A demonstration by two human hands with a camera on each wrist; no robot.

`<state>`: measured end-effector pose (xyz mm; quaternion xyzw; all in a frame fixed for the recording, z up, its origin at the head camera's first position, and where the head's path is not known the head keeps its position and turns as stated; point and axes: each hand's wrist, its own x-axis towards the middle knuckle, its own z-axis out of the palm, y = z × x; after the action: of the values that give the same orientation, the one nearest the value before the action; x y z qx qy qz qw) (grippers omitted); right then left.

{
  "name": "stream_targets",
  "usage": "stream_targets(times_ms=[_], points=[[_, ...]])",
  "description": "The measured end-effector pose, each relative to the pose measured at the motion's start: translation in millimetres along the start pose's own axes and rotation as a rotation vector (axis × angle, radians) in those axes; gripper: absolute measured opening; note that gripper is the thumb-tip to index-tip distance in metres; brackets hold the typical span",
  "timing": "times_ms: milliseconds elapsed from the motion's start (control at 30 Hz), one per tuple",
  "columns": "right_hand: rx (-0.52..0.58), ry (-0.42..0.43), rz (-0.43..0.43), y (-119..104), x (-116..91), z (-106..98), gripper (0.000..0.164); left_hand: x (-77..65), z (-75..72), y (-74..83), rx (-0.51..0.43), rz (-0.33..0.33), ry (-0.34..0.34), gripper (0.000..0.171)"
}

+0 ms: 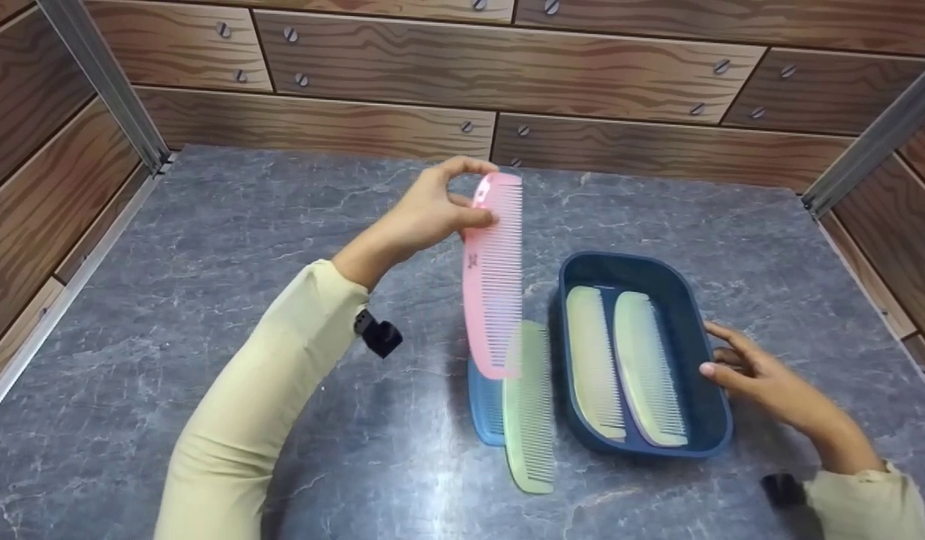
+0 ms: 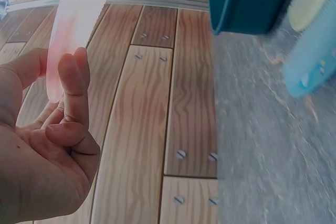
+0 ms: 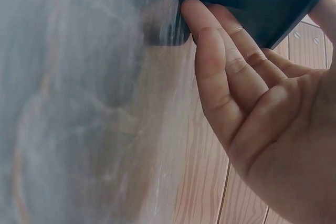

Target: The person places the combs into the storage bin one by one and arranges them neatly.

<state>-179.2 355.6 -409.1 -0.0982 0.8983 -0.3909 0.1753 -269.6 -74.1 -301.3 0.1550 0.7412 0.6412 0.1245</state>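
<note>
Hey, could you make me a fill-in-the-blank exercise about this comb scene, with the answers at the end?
1. The held comb in the left hand is coloured ____.
2. Next to the green comb on the table, the other comb lying there is coloured ____.
3. In the head view, the container stands to the ____ of the green comb.
4. The right hand touches not a comb but the ____.

Missing words: pink; blue; right; container.

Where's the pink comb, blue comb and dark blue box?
Pink comb [image 1: 475,300], head view: its solid spine.
Blue comb [image 1: 481,409], head view: its uncovered end.
Dark blue box [image 1: 620,273], head view: inside wall.
</note>
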Motion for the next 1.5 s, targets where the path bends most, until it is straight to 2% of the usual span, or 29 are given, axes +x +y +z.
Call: stream_targets(times_ms=[167, 400, 667, 1067, 1300, 1500], points=[[0.000, -0.008, -0.013, 0, -1, 1, 0.067, 6.8, 11.4, 2.6, -0.040, 0.027, -0.022, 0.051], [-0.008, -0.007, -0.004, -1, -1, 2, 0.067, 17.3, 32.6, -5.2, -0.072, 0.058, -0.034, 0.053], [-0.004, -0.004, -0.001, 0, -1, 1, 0.068, 28.0, 55.1, -15.0, -0.068, 0.048, -0.065, 0.052], [-0.012, -0.002, -0.001, -1, -2, -1, 0.068, 39.4, 94.3, -27.4, -0.162, 0.043, -0.076, 0.051], [0.007, -0.019, 0.018, -2, -3, 1, 0.069, 44.0, 113.3, -38.5, -0.151, 0.013, -0.133, 0.051], [-0.002, -0.007, 0.015, -3, -2, 1, 0.069, 45.1, 124.0, -47.5, -0.129, 0.036, -0.154, 0.049]])
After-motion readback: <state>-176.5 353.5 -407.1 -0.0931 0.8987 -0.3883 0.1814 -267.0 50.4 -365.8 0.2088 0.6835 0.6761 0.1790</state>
